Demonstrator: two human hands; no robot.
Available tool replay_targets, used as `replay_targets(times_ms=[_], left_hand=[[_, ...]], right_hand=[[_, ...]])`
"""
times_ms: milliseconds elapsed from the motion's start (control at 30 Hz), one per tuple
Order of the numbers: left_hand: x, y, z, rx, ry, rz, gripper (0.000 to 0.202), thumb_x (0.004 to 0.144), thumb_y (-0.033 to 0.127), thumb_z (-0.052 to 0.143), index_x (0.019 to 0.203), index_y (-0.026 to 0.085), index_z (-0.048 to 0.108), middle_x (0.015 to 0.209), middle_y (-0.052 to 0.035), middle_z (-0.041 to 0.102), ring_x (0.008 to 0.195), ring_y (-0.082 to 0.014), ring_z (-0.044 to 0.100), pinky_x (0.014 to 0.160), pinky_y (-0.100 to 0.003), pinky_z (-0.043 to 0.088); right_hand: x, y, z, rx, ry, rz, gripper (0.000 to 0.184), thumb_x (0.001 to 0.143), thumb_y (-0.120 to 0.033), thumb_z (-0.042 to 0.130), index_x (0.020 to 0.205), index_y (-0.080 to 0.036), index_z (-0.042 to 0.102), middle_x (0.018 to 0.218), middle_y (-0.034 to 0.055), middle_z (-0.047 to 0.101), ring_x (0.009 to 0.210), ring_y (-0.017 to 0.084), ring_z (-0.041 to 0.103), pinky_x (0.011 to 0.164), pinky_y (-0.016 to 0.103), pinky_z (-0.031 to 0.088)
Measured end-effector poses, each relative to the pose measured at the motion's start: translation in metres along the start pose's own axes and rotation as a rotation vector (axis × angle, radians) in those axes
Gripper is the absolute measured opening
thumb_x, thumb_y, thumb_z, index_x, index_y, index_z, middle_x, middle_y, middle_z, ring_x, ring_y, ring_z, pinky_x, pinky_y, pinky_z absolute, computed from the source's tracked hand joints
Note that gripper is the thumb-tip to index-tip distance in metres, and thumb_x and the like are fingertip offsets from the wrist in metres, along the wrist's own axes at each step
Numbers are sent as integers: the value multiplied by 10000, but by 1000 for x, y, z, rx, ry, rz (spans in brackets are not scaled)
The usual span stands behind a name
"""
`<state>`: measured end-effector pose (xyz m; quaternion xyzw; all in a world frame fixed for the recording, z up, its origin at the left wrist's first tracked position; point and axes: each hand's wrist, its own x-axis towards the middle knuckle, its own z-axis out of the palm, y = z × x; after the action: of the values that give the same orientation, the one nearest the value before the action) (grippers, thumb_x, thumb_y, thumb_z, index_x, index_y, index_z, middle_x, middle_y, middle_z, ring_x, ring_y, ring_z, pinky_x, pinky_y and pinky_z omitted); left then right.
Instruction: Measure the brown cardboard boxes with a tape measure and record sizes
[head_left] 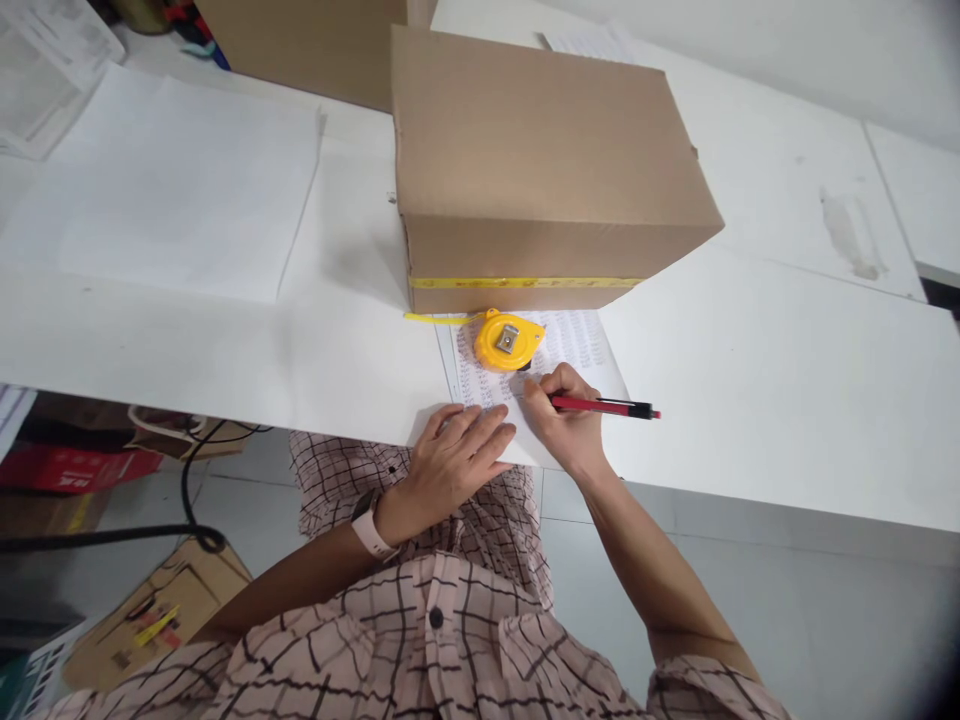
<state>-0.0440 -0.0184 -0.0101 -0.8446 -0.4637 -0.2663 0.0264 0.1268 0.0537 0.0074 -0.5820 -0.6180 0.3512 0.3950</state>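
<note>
Clearly, the right grip (564, 420) pinches a red pen (611, 406) over the written sheet (581, 345), the left grip (455, 452) spread flat.

The pen (604, 405) in the right hand (564, 415) looks like smooth, hard plastic. Just beyond that hand, the tape measure (491, 352) is sleek plastic with a shiny metal clip (507, 339); farther out stands a matt cardboard box (555, 150). Under the fingers of the left hand (454, 455) lies matt paper (589, 345); at its wrist, the strap (370, 532) looks smooth.
</note>
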Motion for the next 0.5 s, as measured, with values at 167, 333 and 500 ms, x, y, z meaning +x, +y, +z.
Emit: replay_targets(times_ms=[167,333,500], left_hand=[[0,0,0,7,-3,-3,291,956,380,650,1172,188,685,1298,-51,710,1090,-232,629,1009,-390,460],[0,0,-1,-6,6,-2,300,942,371,673,1168,175,683,1298,-45,711,1088,-235,627,1001,-395,467],[0,0,-2,-2,-13,-4,292,953,366,659,1177,179,680,1310,-40,706,1098,-234,629,1005,-392,468]], right_hand=[[1,-2,0,-15,6,-15,332,823,-277,640,607,-238,391,518,-69,410,499,96,353,486,264,298],[0,-3,1,-36,7,-26,333,830,-277,631,610,-237,383,515,-77,395,492,88,338,480,256,291],[0,-1,0,-34,-5,-31,334,826,-277,631,611,-235,379,519,-77,403,502,89,350,489,254,310]])
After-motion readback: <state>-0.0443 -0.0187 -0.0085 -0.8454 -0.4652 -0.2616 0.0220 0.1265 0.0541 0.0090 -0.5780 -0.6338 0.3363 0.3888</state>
